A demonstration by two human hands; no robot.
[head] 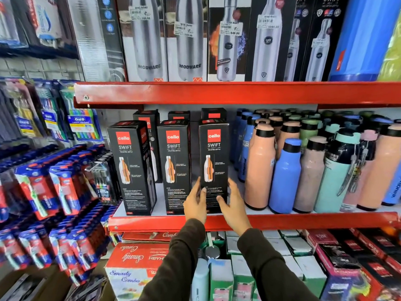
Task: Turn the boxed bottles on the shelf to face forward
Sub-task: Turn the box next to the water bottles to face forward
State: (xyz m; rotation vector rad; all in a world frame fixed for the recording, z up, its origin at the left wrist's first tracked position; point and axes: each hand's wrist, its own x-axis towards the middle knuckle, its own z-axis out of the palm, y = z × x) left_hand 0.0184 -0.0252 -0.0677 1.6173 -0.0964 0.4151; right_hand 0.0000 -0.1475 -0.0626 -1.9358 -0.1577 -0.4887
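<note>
Three black "cello SWIFT" bottle boxes stand in the front row of the red-edged middle shelf (pixel 152 221). The left box (pixel 132 166) is turned at an angle and shows a side face. The middle box (pixel 174 164) faces me. Both my hands grip the lower part of the right box (pixel 213 157), which stands upright showing its printed face. My left hand (pixel 195 205) holds its left edge, thumb on the front. My right hand (pixel 235 205) holds its right edge. More black boxes (pixel 213 114) stand in a row behind, mostly hidden.
Loose peach, blue and mint bottles (pixel 286 177) crowd the shelf just right of the held box. Boxed steel bottles (pixel 186 40) fill the shelf above. Toothbrush packs (pixel 54 187) hang at the left. Red and green cartons (pixel 134 261) sit on the shelf below.
</note>
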